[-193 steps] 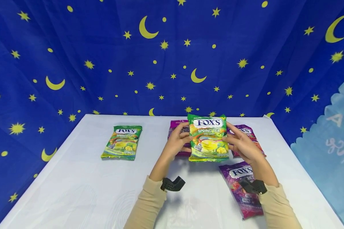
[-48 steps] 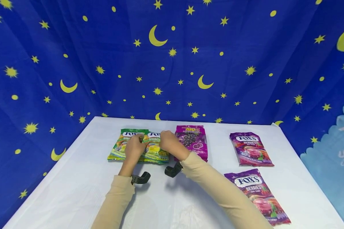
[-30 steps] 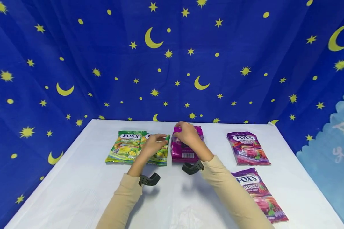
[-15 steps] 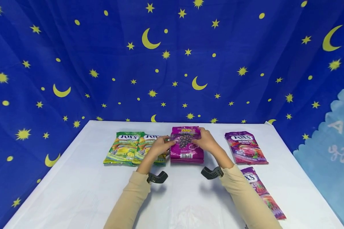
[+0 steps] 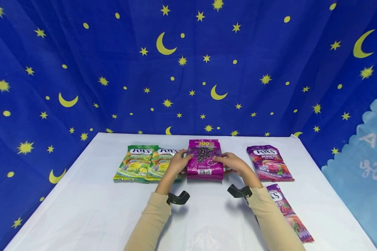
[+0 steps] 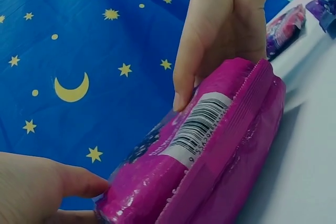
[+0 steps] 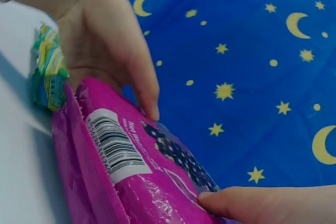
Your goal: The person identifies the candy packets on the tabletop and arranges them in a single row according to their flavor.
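- Head view: on the far middle of the white bench (image 5: 201, 216), a magenta bag (image 5: 205, 158) sits between the left hand (image 5: 178, 162) and the right hand (image 5: 236, 163). Each hand's grip is clamped on its own side of the bag, thumb on top.
- Head view, left: the left green bag (image 5: 134, 163) and right green bag (image 5: 160, 164) overlap, the latter partly behind the left hand.
- Head view, right: the far purple bag (image 5: 269, 164) lies whole in sight; the near purple bag (image 5: 289, 211) is partly hidden by the right sleeve (image 5: 271, 216).
- Left wrist view: the barcode (image 6: 202, 124) is on the magenta bag's near end, between the hands.
- Right wrist view: the right thumb (image 7: 236, 203) presses the printed face; a green bag shows at left.
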{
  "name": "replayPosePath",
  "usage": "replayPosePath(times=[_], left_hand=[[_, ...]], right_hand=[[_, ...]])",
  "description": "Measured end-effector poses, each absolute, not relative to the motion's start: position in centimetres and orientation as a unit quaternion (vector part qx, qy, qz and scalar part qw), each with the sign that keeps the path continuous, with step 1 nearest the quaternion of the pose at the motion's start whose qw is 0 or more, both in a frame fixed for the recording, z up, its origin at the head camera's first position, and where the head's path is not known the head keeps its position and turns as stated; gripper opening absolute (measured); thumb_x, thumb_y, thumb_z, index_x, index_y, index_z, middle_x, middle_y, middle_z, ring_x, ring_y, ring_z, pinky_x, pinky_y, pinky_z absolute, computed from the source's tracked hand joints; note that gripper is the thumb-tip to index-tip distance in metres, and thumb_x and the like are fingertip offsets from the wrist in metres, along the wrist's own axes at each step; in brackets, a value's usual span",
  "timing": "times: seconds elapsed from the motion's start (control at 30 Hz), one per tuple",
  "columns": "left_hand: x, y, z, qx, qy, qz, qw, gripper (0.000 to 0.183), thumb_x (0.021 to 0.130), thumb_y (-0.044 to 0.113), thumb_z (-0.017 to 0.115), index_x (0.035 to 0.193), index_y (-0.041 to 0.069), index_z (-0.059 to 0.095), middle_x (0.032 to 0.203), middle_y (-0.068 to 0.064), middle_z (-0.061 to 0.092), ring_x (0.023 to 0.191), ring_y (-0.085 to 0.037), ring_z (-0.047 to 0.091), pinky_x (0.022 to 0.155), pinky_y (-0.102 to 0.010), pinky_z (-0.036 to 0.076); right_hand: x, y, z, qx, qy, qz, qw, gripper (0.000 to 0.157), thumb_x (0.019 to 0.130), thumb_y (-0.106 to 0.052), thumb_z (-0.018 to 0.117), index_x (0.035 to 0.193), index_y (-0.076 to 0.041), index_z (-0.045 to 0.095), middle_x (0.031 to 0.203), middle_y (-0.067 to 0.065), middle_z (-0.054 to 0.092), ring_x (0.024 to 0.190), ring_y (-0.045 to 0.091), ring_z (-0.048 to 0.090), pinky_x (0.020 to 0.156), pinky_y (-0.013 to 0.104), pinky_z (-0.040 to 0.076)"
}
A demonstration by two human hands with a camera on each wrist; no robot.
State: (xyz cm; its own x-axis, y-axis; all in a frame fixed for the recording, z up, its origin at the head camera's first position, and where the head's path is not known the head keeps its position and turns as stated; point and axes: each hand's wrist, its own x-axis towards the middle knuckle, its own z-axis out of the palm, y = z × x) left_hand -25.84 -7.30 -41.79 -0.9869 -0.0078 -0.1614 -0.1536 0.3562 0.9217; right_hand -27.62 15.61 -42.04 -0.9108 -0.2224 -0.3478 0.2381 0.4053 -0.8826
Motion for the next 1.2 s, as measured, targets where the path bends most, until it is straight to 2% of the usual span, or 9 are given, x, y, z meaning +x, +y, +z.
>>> replayPosePath(times=[0.1,0.2,0.33,0.43,0.53,0.73,0.93,1.03,1.2], left_hand=[[-25.8,-7.2,-41.9,-0.053,0.812,0.578,0.061,0.046,0.097,0.025,0.057,0.138,0.003,0.051,0.133,-0.025,0.051,0.085,-0.028,0.066,0.066,-0.034,0.058],[-25.8,-7.1,-42.0,-0.055,0.806,0.587,0.057,0.046,0.097,0.025,0.057,0.137,0.003,0.052,0.124,-0.024,0.057,0.075,-0.02,0.064,0.063,-0.03,0.057],[-26.0,-7.1,-42.3,-0.062,0.802,0.591,0.051,0.042,0.099,0.028,0.054,0.134,0.005,0.057,0.115,-0.019,0.062,0.06,-0.011,0.05,0.051,-0.024,0.048],[-26.0,-7.0,-42.5,-0.07,0.797,0.598,0.046,0.04,0.1,0.031,0.052,0.131,0.007,0.06,0.118,-0.017,0.062,0.064,-0.013,0.05,0.051,-0.024,0.045],[-25.8,-7.0,-42.6,-0.073,0.788,0.61,0.041,0.04,0.099,0.031,0.054,0.129,0.006,0.061,0.122,-0.017,0.06,0.075,-0.015,0.056,0.055,-0.025,0.05],[-25.5,-7.0,-42.8,-0.063,0.773,0.631,0.033,0.041,0.097,0.03,0.059,0.128,0.003,0.061,0.112,-0.015,0.064,0.066,-0.012,0.057,0.053,-0.025,0.052],[-25.0,-7.1,-42.5,-0.046,0.751,0.658,0.035,0.044,0.095,0.03,0.062,0.129,0.002,0.06,0.112,-0.015,0.065,0.077,-0.017,0.065,0.065,-0.033,0.059],[-24.7,-7.1,-42.1,-0.047,0.744,0.666,0.036,0.046,0.095,0.031,0.063,0.131,0.003,0.059,0.116,-0.015,0.063,0.081,-0.018,0.065,0.068,-0.034,0.059],[-23.9,-6.7,-41.5,-0.048,0.741,0.67,0.013,0.045,0.093,0.029,0.065,0.129,0.003,0.06,0.117,-0.015,0.063,0.088,-0.021,0.064,0.068,-0.033,0.058]], right_hand=[[-27.6,15.8,-42.1,0.017,0.797,-0.565,0.214,0.07,0.092,-0.033,0.063,0.14,0.009,0.033,0.104,0.014,0.052,0.089,0.021,0.052,0.083,0.045,0.055],[-27.4,15.8,-41.9,0.024,0.787,-0.58,0.211,0.066,0.092,-0.031,0.064,0.138,0.006,0.036,0.093,0.008,0.05,0.079,0.016,0.05,0.081,0.043,0.056],[-27.0,15.8,-41.6,0.029,0.771,-0.602,0.206,0.058,0.091,-0.028,0.066,0.131,0.004,0.041,0.094,0.007,0.05,0.078,0.015,0.05,0.082,0.043,0.056],[-26.9,15.8,-41.5,0.028,0.763,-0.613,0.203,0.048,0.09,-0.027,0.067,0.122,0.002,0.045,0.098,0.009,0.053,0.081,0.017,0.053,0.081,0.043,0.056],[-26.8,16.0,-41.5,0.017,0.758,-0.619,0.205,0.041,0.09,-0.026,0.067,0.113,0.0,0.046,0.095,0.008,0.056,0.079,0.017,0.057,0.078,0.042,0.057],[-26.6,16.4,-41.3,0.007,0.749,-0.629,0.206,0.037,0.088,-0.025,0.069,0.105,-0.004,0.043,0.078,0.002,0.055,0.069,0.014,0.054,0.069,0.037,0.057],[-25.9,16.7,-41.0,-0.001,0.763,-0.617,0.194,0.045,0.089,-0.03,0.068,0.114,-0.003,0.044,0.096,0.007,0.055,0.078,0.017,0.051,0.07,0.035,0.055],[-25.4,16.7,-40.9,-0.003,0.77,-0.613,0.174,0.045,0.089,-0.031,0.068,0.113,-0.004,0.042,0.103,0.01,0.056,0.084,0.021,0.049,0.071,0.036,0.053],[-24.4,16.6,-40.7,-0.026,0.77,-0.623,0.137,0.04,0.091,-0.026,0.067,0.111,-0.003,0.042,0.108,0.013,0.06,0.093,0.022,0.055,0.074,0.036,0.052]])
